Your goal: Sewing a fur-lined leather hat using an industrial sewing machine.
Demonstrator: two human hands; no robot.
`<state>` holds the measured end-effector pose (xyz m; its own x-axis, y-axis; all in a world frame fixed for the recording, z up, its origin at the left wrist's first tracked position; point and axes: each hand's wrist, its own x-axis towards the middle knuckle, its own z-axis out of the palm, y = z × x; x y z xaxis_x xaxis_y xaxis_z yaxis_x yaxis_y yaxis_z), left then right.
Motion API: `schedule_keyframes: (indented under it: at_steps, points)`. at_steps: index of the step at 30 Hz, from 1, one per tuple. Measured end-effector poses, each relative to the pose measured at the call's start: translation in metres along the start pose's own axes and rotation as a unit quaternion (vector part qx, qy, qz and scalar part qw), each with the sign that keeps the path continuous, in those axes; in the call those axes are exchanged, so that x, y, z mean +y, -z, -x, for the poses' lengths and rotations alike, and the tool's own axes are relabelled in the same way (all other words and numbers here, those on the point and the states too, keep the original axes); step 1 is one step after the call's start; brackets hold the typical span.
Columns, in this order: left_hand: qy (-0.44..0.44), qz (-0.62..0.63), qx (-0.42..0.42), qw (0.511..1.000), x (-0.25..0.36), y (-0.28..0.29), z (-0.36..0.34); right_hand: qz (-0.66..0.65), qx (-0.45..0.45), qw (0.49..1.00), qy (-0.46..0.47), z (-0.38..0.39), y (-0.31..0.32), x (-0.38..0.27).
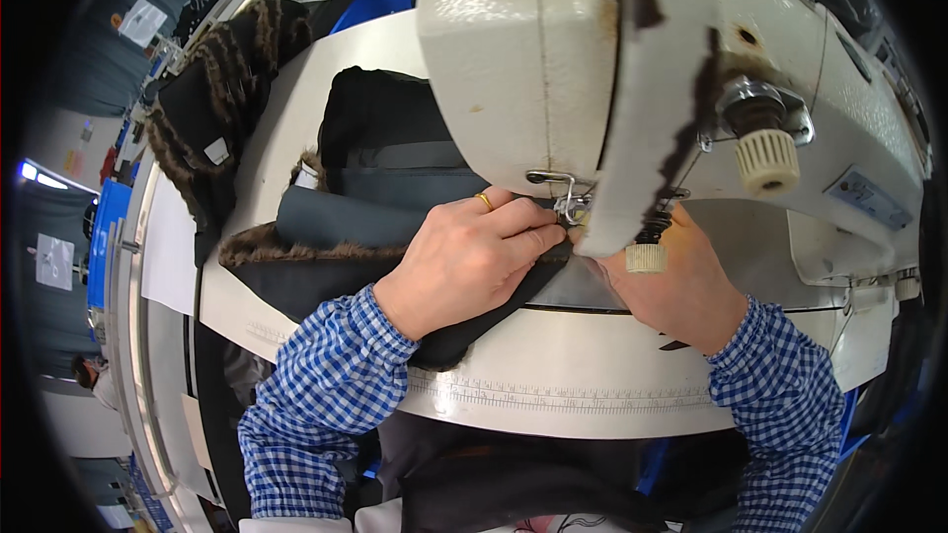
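Dark fabric with a brown fur edge [286, 249] lies on the white sewing table, its right end running under the head of a white sewing machine [494, 89]. My left hand [469, 252], with a ring on one finger, pinches the fabric's edge close beside the presser foot [571, 207]. On the other side of the foot is my right hand [671, 281]; its fingertips are hidden behind the machine's cover and tension knob, so what they hold cannot be made out. Both forearms wear blue checked sleeves [331, 375].
More dark pieces with brown fur strips [232, 89] hang over the table's left side. A ruler scale [553, 397] runs along the front edge. A blue bin [380, 0] stands behind the table. Small scissors or a blade tip [674, 344] shows beside my right wrist. Other people work far left.
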<state>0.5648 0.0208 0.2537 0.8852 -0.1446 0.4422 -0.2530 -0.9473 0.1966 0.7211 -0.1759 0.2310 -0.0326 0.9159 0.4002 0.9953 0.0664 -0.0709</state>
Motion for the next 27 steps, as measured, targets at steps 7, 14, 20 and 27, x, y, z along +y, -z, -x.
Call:
schedule_keyframes:
  at_steps: [7, 14, 20, 27]
  points:
    - [-0.003, -0.013, 0.016, 1.0, 0.001, -0.003, -0.001, -0.034, 0.034, 0.999, -0.01, 0.0, 0.005, 0.0]
    - [-0.005, -0.005, 0.034, 0.999, 0.0, -0.009, -0.001, -0.02, 0.027, 0.999, 0.003, 0.004, 0.004, 0.003]
    - [-0.012, -0.032, 0.011, 0.999, 0.002, -0.003, 0.004, 0.005, -0.021, 1.0, 0.006, 0.005, 0.008, 0.004]
    - [-0.03, -0.097, -0.029, 0.994, 0.024, 0.034, 0.061, -0.061, -0.09, 0.993, -0.046, 0.012, 0.012, 0.007]
